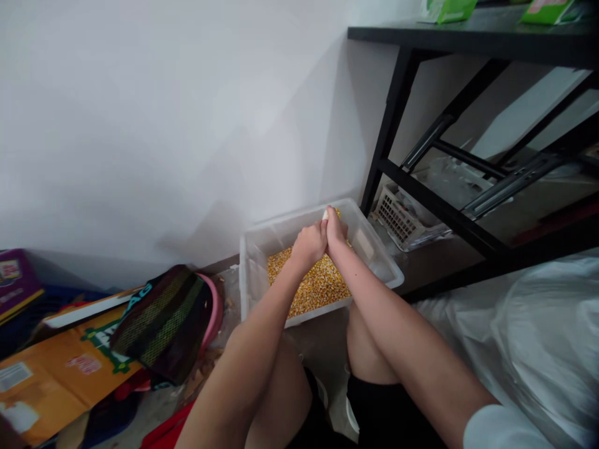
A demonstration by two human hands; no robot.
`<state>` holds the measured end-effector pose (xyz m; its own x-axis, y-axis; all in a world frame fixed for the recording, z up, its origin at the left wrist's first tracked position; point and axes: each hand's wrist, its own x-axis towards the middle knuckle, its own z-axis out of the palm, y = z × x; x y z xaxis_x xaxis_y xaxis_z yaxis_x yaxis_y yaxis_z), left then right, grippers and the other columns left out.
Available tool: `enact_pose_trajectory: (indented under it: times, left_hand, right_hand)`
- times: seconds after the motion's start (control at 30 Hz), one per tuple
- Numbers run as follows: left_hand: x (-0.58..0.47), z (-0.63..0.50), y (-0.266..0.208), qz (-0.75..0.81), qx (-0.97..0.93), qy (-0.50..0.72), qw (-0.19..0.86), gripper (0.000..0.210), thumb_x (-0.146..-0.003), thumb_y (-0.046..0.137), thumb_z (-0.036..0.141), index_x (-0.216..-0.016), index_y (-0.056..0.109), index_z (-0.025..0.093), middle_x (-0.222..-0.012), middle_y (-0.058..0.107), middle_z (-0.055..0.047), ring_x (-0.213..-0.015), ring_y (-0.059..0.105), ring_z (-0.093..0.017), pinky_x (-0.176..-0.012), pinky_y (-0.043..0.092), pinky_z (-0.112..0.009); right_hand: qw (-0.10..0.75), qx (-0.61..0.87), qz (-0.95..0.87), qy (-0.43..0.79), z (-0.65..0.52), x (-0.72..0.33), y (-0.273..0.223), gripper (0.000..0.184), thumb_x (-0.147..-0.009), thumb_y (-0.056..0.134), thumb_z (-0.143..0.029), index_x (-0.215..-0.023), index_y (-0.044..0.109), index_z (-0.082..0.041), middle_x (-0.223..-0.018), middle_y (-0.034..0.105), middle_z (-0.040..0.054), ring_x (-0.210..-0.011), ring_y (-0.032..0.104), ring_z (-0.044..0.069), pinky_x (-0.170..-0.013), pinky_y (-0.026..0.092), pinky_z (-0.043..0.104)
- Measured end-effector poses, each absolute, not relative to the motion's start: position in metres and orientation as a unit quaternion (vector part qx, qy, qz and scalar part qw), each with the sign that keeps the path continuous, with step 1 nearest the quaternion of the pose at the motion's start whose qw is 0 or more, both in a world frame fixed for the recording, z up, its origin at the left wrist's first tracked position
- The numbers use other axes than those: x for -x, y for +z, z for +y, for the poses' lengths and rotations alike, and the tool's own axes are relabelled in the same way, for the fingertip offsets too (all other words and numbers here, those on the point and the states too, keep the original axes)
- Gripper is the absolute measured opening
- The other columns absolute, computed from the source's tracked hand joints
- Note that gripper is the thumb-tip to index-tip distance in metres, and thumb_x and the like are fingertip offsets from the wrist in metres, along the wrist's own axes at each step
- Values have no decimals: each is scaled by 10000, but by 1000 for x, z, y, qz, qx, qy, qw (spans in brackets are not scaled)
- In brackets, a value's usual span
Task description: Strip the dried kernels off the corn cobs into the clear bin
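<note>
A translucent plastic bin stands on the floor against the wall, with loose yellow corn kernels covering part of its bottom. Above the kernels, my left hand and my right hand are pressed together, fingers wrapped round a corn cob. Only a little of the cob shows: a pale patch by my right thumb and some yellow kernels behind the hand. My fingers hide the remainder.
A black-framed table stands at right, with a white plastic basket beneath it. Clear plastic bags lie at lower right. On the left are an orange package, a dark mesh bag and a pink basin.
</note>
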<state>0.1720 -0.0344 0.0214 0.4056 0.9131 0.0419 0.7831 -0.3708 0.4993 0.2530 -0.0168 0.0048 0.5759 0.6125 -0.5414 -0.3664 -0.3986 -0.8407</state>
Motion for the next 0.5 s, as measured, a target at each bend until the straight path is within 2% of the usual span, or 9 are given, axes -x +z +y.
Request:
enact_pose_trajectory:
  times: [0.27, 0.5]
  left_hand:
    - [-168, -34, 17, 542, -800, 143, 215, 731, -946, 64, 526, -992, 672, 123, -934, 680, -213, -936, 646, -338, -809, 452, -401]
    - [-164, -29, 9, 589, -751, 156, 254, 682, -954, 112, 494, -926, 679, 115, -986, 677, -215, -1009, 626, -321, -879, 440, -406]
  right_hand:
    - [522, 732, -83, 429, -14, -245, -7, 448, -705, 552, -634, -773, 628, -198, -774, 635, 74, -739, 611, 218, -595, 475, 311]
    - [540, 712, -105, 436, -5, -242, -26, 482, -689, 549, -662, -801, 630, -200, -797, 637, 72, -745, 615, 218, -582, 483, 303]
